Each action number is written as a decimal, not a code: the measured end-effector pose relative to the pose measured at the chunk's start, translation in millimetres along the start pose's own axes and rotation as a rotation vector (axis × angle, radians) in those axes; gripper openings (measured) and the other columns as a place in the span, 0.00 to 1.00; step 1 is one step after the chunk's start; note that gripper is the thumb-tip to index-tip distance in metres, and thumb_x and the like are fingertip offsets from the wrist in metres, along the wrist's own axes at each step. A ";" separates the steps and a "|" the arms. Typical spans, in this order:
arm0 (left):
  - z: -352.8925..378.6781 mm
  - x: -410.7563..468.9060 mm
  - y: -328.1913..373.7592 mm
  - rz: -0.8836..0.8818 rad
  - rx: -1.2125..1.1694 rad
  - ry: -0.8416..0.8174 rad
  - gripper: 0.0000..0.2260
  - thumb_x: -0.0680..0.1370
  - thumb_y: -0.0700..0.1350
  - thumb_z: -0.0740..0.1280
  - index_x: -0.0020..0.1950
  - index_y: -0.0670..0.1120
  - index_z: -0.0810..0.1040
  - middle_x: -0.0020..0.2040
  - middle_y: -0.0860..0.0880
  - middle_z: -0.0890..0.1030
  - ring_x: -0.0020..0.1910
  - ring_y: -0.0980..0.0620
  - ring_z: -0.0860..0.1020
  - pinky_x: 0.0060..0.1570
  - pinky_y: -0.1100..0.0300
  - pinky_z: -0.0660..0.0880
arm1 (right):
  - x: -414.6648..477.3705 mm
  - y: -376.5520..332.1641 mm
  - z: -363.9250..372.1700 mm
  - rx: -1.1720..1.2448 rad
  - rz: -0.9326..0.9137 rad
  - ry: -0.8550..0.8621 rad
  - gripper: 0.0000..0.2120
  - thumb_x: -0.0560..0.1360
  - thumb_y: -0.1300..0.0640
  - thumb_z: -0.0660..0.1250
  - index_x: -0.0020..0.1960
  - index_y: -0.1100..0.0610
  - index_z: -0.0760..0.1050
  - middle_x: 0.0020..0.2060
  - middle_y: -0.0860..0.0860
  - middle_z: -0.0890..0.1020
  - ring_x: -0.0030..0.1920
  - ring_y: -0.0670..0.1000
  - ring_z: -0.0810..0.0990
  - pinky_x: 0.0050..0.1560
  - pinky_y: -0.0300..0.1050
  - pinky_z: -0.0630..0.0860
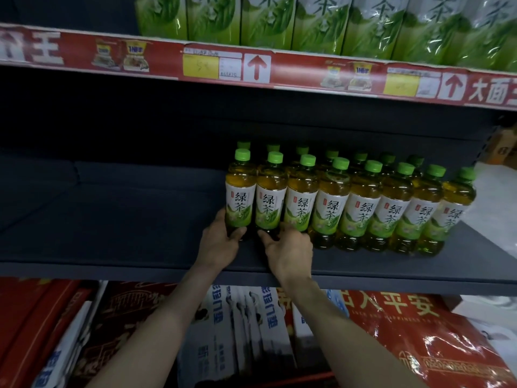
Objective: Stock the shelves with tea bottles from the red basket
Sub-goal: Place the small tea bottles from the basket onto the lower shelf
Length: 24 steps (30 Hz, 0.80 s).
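Observation:
Green tea bottles with green caps and white-green labels stand in two rows on the dark shelf [112, 219]. My left hand [221, 242] grips the base of the leftmost front bottle [240, 191], thumb in front and fingers round its left side. My right hand [288, 252] holds the base of the second bottle [270, 197], thumb to its left and fingers reaching toward the third bottle [302, 200]. Both bottles stand upright on the shelf. The red basket is not in view.
The row of bottles [391, 208] runs right to the shelf's end. The left half of the shelf is bare. Large green tea packs [265, 21] stand on the upper shelf above a red price strip [257, 68]. Red and white boxes [251, 331] fill the shelf below.

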State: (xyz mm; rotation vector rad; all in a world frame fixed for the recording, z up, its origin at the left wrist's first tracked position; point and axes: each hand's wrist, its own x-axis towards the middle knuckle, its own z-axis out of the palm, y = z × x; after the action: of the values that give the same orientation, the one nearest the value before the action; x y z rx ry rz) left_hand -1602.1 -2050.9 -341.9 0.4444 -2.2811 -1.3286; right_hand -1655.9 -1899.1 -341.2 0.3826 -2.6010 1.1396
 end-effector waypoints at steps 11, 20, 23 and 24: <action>5.1 -5.2 0.3 0.029 0.038 0.046 0.26 0.82 0.43 0.70 0.79 0.49 0.67 0.66 0.51 0.80 0.60 0.59 0.74 0.59 0.63 0.69 | 1.7 -2.6 -2.2 0.024 0.070 -0.019 0.20 0.73 0.39 0.74 0.51 0.56 0.81 0.46 0.56 0.86 0.51 0.62 0.84 0.51 0.54 0.82; -1.0 -10.0 12.3 0.008 0.009 -0.004 0.26 0.82 0.43 0.71 0.79 0.50 0.68 0.65 0.55 0.78 0.64 0.58 0.74 0.63 0.63 0.68 | -1.8 -5.3 -9.0 0.047 0.058 -0.090 0.17 0.75 0.44 0.74 0.54 0.55 0.81 0.48 0.55 0.86 0.52 0.60 0.84 0.52 0.53 0.83; -6.0 -20.5 24.6 0.019 0.050 0.010 0.21 0.82 0.43 0.71 0.74 0.49 0.71 0.66 0.51 0.80 0.65 0.53 0.77 0.61 0.62 0.69 | -6.7 -6.0 -22.6 0.012 0.006 -0.172 0.16 0.76 0.45 0.74 0.57 0.55 0.83 0.52 0.54 0.86 0.54 0.57 0.84 0.54 0.50 0.83; -9.3 -26.3 30.6 0.018 0.064 0.023 0.19 0.82 0.44 0.71 0.72 0.49 0.72 0.64 0.51 0.81 0.63 0.53 0.78 0.59 0.62 0.69 | -9.7 -6.7 -29.0 0.012 -0.020 -0.197 0.15 0.76 0.46 0.73 0.57 0.54 0.83 0.52 0.53 0.87 0.54 0.56 0.84 0.54 0.49 0.82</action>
State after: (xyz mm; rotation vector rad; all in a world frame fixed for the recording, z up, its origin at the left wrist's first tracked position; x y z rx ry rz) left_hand -1576.4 -2030.0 -317.2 0.4574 -2.3083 -1.2384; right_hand -1640.4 -1880.6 -321.2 0.5481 -2.7516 1.1649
